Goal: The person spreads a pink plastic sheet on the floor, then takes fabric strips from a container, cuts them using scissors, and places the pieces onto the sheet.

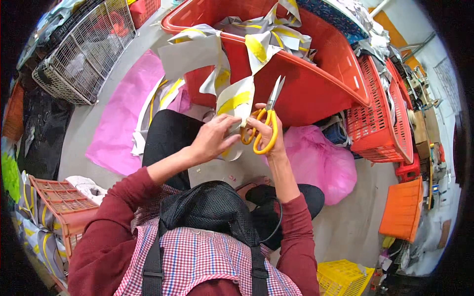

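Observation:
A pair of scissors (274,96) with orange-yellow handles is in my right hand (279,144), its blades pointing up and parted a little. My left hand (211,137) pinches the lower end of a pale grey fabric strip (236,101) with yellow patches. Fingertips of both hands come close together at the strip's edge. Upward the strip narrows and joins more fabric pieces draped over the rim of a large red tub (316,91). A plain light-grey flap (190,56) hangs at the tub's left corner.
A pink sheet (121,118) with fabric strips lies on the floor at left, beside a wire basket (89,52). A pink plastic bag (321,167) sits right of my knee. Around me stand red crates (377,118), an orange bin (401,209) and a yellow basket (345,278).

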A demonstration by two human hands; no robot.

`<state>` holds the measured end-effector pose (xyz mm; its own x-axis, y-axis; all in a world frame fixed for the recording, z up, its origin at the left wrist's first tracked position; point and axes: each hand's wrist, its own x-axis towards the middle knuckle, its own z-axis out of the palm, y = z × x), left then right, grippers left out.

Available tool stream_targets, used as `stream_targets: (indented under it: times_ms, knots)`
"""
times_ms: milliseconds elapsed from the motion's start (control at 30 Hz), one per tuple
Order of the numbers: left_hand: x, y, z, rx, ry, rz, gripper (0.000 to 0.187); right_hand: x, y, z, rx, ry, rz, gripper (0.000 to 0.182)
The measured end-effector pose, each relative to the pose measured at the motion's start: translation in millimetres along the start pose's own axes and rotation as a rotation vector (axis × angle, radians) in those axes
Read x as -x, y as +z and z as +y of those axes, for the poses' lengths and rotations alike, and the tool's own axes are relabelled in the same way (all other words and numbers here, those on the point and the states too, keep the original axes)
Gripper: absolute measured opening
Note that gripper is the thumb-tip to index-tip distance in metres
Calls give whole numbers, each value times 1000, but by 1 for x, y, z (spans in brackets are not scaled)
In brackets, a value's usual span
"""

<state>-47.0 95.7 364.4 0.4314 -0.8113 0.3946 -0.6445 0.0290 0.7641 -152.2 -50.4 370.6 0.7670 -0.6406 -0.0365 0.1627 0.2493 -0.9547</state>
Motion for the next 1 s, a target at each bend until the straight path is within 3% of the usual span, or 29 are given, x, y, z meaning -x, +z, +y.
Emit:
stream_targets:
  times_ms: [100,167,300,400,533,633,700,767,867,967,1000]
  knots:
    - [-8,15,-11,203,-22,94,23,8,11,-21,188,-60,-13,37]
    - [-12,12,-10,239,-103,41,17,7,7,-19,259,-117,3,37]
    - [-13,6,-17,623,-281,-19,12,11,10,-21,513,-260,37,36]
    - [-15,1,-30,848,-427,-16,10,17,13,-21,539,-270,10,35]
    - [-18,6,-56,1060,-507,-44,10,23,7,-2,329,-150,26,37]
    - [-19,-15,-15,869,-546,-41,11,19,4,9,359,-209,162,42]
    - [-18,-12,-25,792,-473,-85,14,18,5,9,232,-224,186,42]
    - [-16,-11,-25,795,-510,-115,18,21,2,6,183,-183,131,40]
    - [-13,-13,-34,729,-519,-147,19,29,2,11,372,-106,-51,37]
    - [-12,-15,-45,623,-575,-131,16,35,1,21,469,-154,-180,37]
    - [-9,-12,-58,134,-222,118,16,41,4,13,418,34,-177,37]
